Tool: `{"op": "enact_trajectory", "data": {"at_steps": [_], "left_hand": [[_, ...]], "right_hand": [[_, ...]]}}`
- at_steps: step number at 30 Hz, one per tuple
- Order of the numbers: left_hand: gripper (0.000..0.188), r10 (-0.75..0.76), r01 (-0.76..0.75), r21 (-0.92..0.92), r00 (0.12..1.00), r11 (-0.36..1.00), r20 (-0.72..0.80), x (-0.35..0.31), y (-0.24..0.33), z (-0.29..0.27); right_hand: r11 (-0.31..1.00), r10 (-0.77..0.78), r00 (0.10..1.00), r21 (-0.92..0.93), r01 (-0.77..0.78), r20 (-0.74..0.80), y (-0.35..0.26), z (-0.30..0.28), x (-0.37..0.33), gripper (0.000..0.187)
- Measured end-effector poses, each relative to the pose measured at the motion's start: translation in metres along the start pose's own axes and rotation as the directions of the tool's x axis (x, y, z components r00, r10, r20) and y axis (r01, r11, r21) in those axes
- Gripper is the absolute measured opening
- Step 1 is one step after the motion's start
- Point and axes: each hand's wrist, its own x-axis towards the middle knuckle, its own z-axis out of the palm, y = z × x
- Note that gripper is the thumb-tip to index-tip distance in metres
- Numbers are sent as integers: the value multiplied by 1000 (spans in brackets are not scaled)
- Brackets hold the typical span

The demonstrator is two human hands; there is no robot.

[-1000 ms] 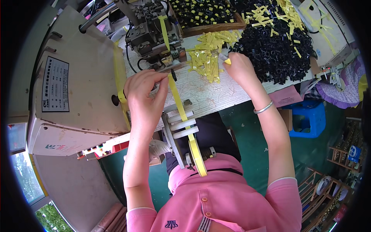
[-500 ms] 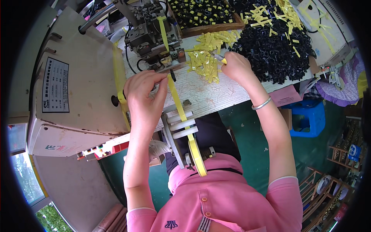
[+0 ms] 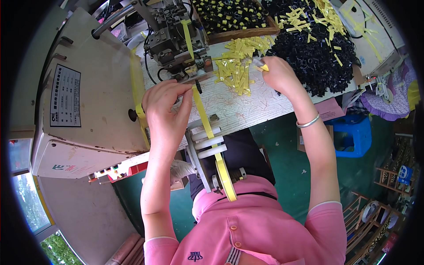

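Note:
My left hand is at the front of a dark metal machine, thumb and fingertips pinched together beside the upper end of a yellow tape. A small black part stands right by those fingertips; what they pinch is hidden. From a reel in front of my body the tape runs up over white rollers. My right hand is closed around a small tool with a greyish tip and a yellow part. Its tip lies just right of a pile of yellow strips.
Right of the strips lies a large heap of black parts, with more yellow strips on top. A wooden tray of black and yellow pieces sits behind. A beige machine housing stands at the left, a blue stool on the floor at right.
My right hand has moved a little to the right with the tool, away from the yellow strips. My left hand stays in place at the tape.

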Motion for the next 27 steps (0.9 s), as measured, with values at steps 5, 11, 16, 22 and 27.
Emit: {"op": "enact_trajectory", "data": {"at_steps": [5, 11, 16, 22, 27], "left_hand": [[9, 7, -7, 5, 1000, 1000, 12, 0, 5, -1], [10, 12, -11, -78, 1000, 997, 18, -5, 10, -3], [12, -139, 207, -310, 964, 928, 226, 0, 30, 5], [25, -308, 475, -432, 862, 767, 403, 11, 34, 8], [19, -298, 549, -557, 825, 623, 480, 19, 37, 22]], "right_hand": [[935, 144, 980, 306, -181, 140, -6, -20, 1, 17], [756, 122, 973, 617, -220, 197, -16, -20, -4, 13], [532, 51, 989, 834, -144, 138, -37, -23, -19, 12], [538, -285, 947, 842, 34, 145, -71, -37, -16, 13], [527, -255, 923, 842, -116, 287, -65, -48, -21, 15]]}}
